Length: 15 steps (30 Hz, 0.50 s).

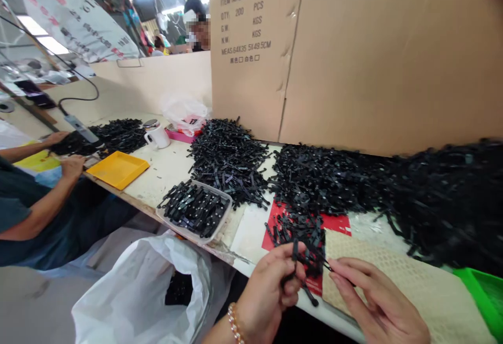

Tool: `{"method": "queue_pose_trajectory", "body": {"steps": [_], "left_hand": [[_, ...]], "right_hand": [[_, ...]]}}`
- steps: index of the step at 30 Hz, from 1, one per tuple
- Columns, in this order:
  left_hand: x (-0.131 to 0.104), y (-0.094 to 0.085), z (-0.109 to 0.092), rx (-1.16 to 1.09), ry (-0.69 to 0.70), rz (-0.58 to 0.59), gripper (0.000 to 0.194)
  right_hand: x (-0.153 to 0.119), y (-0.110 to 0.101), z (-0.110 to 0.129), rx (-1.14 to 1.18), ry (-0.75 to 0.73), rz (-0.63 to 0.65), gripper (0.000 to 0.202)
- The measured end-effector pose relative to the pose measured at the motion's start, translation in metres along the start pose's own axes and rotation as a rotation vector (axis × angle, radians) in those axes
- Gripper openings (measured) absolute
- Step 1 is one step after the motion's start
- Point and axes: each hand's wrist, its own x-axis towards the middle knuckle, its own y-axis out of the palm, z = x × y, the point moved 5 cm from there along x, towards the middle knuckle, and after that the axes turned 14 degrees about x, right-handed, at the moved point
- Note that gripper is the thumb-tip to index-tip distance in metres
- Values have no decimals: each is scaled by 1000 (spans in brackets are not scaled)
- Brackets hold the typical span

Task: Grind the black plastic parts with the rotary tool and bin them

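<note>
My left hand (271,286), with a beaded bracelet (234,324) at the wrist, is closed around small black plastic strips (294,252). Close by on the right, my right hand (369,291) pinches a thin black piece (326,264) between thumb and fingertips; its exact kind is too small to make out. Both hands are over the front edge of the table. Behind them a small heap of black strips (296,229) lies on a red sheet (338,222). Another strip (310,296) sticks out below my left hand.
Large black heaps (326,176) line a tall cardboard box (377,61). A clear tub (226,213) of strips stands left, above a white sack (137,291). A textured beige mat (365,250) and green tray (471,286) are right. A co-worker's hand (73,167) is near a yellow tray (118,170).
</note>
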Motion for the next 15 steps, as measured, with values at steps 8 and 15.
{"method": "queue_pose_trajectory", "body": {"steps": [8,15], "left_hand": [[-9,12,6,41,1,59,32],[-9,15,7,64,5,32,32]], "right_hand": [[-5,4,15,50,-27,72,22],[-4,5,18,81,-35,87,20]]}}
